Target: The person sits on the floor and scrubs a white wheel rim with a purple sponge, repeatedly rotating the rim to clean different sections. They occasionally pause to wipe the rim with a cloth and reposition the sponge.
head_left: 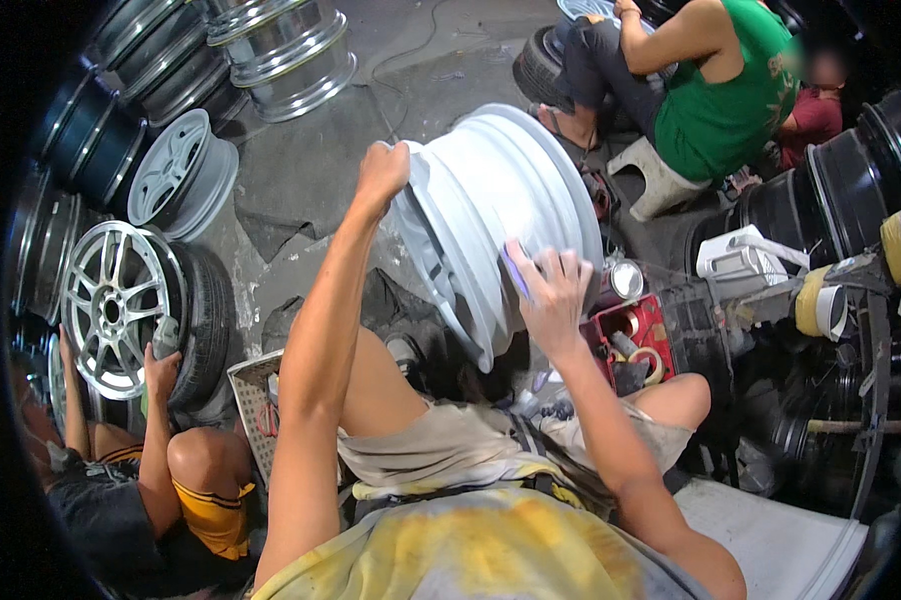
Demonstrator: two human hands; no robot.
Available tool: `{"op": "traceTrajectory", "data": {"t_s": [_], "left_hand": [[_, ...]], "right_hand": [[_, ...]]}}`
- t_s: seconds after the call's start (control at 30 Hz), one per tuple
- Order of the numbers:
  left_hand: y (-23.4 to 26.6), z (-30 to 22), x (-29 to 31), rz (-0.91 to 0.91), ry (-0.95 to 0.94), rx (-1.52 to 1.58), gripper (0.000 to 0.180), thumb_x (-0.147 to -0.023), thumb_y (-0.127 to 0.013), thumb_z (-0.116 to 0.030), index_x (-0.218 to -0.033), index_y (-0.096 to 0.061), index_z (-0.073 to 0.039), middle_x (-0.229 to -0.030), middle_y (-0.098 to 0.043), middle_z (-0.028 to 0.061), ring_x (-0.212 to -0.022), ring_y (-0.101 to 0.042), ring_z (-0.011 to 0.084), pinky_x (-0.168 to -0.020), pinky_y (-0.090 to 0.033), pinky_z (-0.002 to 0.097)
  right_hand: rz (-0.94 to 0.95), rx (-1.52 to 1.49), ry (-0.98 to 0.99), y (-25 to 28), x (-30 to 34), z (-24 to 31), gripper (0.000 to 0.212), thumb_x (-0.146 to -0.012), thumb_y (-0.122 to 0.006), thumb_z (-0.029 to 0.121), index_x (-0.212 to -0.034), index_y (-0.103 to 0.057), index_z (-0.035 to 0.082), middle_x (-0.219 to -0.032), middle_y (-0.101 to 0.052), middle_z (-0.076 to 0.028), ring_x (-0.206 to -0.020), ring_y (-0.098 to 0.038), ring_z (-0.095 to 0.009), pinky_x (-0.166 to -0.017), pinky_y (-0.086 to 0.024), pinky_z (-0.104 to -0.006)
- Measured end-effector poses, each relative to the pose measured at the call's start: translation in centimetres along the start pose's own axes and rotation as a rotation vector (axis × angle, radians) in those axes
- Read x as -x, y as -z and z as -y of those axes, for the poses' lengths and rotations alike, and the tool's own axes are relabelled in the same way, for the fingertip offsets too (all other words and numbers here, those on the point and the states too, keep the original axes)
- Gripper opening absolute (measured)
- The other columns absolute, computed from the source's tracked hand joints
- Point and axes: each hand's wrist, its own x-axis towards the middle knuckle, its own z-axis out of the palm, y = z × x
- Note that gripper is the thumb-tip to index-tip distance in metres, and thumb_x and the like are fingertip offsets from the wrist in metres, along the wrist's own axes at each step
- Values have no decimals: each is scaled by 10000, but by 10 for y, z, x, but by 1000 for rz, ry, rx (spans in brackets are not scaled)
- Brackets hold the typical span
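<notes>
1. A pale grey wheel rim is between the person's two hands, tilted, with its smooth barrel showing broadly and dark openings along its left side; what bears its weight is hidden
2. The left hand is closed around the upper left edge of that wheel rim, fist tight, knuckles uppermost
3. The right hand holds a thin purple and pink pad in a narrow grip at the lower right of the wheel rim's barrel; the fingers are blurred, and whether the pad touches the metal I cannot tell
4. Just right of the wheel rim is a round metal can, and below the can a red tray containing rolls of tape
5. Well left of the wheel rim, a co-worker has both hands at a silver multi-spoke wheel, with a black tyre just beside it
6. Beyond the wheel rim, to its upper right, another person in a green sleeveless top sits on a white plastic stool
7. To the wheel rim's upper left are a light grey spoked wheel and, farther off, stacked chrome rims
8. Below and left of the wheel rim is a perforated crate
</notes>
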Motion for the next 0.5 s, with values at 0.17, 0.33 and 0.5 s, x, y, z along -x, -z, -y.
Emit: {"op": "traceTrajectory", "data": {"t_s": [0.17, 0.33, 0.5], "left_hand": [[4, -11, 7, 43, 37, -1, 530, -865, -533, -264, -989, -655, 237, -1026, -698, 408, -1017, -718, 425, -880, -523, 494], [-1, -3, 4, -11, 14, 26, 512, -864, -527, -253, -964, -664, 230, -993, -709, 380, -978, -723, 394, -866, -524, 485], [5, -21, 21, 65, 60, 27, 514, -876, -527, -254, -997, -668, 225, -1033, -714, 368, -1015, -717, 378, -881, -522, 472]], "right_hand": [[7, 2, 20, -5, -48, 3, 486, -878, -705, 129, -1357, -708, 207, -914, -523, -24, -920, -505, -237, -829, -350, -411], [114, -94, -46, 5, 26, -4, 609, -792, -727, 73, -1392, -663, 159, -1036, -575, -51, -1019, -527, -260, -872, -372, -447], [6, -74, -26, -7, -40, 6, 463, -891, -681, 133, -1351, -707, 178, -956, -560, -55, -982, -527, -266, -856, -362, -430]]}}
